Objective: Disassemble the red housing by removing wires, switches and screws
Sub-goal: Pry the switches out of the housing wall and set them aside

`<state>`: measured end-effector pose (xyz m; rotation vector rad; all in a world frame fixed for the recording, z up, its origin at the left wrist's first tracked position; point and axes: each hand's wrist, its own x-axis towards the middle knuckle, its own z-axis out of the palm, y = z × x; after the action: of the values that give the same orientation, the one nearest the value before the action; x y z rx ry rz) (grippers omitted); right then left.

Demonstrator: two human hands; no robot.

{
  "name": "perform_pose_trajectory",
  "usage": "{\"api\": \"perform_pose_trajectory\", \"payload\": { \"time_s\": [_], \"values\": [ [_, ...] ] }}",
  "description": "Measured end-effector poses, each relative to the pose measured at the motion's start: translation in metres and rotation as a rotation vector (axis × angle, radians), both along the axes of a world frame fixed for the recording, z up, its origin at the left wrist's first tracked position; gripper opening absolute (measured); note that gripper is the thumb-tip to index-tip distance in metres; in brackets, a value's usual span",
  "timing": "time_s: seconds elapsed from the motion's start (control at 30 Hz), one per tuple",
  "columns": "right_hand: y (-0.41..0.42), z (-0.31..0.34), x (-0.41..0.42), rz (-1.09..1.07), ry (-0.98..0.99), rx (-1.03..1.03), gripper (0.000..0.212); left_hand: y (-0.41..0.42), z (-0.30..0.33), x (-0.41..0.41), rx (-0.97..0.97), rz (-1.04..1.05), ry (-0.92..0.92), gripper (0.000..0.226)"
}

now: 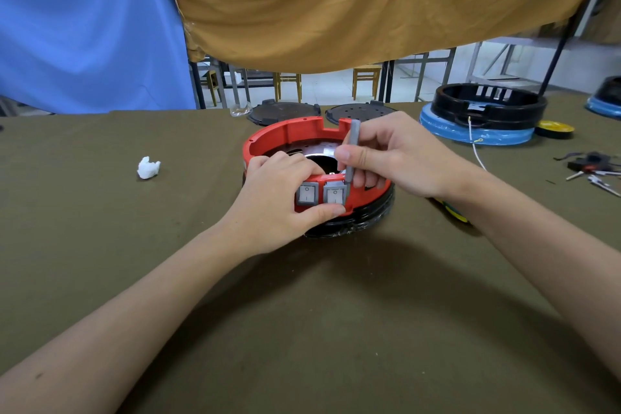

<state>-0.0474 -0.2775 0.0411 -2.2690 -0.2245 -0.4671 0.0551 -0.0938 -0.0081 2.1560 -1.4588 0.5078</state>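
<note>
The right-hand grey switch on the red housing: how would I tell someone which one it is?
Find the red housing at the middle of the olive-covered table. Two grey rocker switches sit side by side in its near wall. The wanted switch is the one next to the grey tool held by the right hand; its twin sits beside the left hand.

The left hand (268, 202) grips the red housing (289, 136) beside two grey rocker switches (321, 193). The right hand (389, 153) holds a grey tool (352, 155) upright, tip by the right switch.
</note>
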Motion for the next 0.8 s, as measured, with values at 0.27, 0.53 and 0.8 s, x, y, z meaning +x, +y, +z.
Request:
{"api": "perform_pose_trajectory", "payload": {
  "time_s": [0.27,0.53,0.8],
  "values": [
    [-0.003,0.0,0.003,0.011,0.096,0.174,0.033,0.001,0.0,-0.001,-0.01,-0.004,-0.003,0.051],
    [-0.007,0.009,-0.003,0.056,0.024,0.183,0.026,0.002,0.0,0.001,-0.006,-0.011,0.01,0.051],
    [-0.021,0.007,-0.001,0.103,0.249,0.39,0.029,0.0,0.0,0.002,-0.005,0.009,0.0,0.054]
  ]
}}
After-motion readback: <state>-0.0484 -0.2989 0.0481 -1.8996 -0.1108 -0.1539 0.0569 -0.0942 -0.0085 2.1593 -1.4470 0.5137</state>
